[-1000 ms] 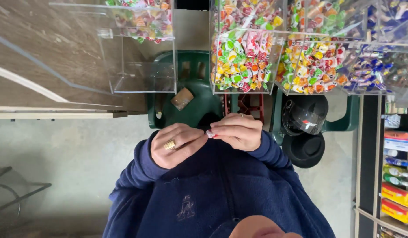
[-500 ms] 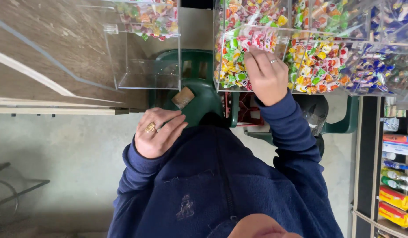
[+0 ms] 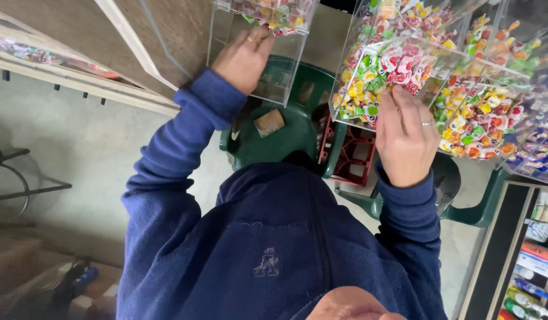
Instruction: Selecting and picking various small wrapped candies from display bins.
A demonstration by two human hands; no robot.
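A wooden counter (image 3: 78, 29) carries clear bins (image 3: 398, 77) of wrapped candies (image 3: 463, 112).

Clear, glossy plastic bin (image 3: 268, 71) under the left hand's fingers (image 3: 250, 44). Shiny foil-like sweet wrappers (image 3: 398, 65) at the right hand's fingertips (image 3: 398, 98); metal ring (image 3: 426, 123) on one finger. Below both hands: matt fleece sleeves (image 3: 185, 148), smooth green plastic chair (image 3: 285, 139).

Candy bins (image 3: 404, 65) crowd 12 to 2 o'clock, a clear box (image 3: 259, 53) blocks 11 o'clock. Between them, a gap opens down to the green chair (image 3: 285, 130). Bare floor (image 3: 66, 142) lies at 9 o'clock.
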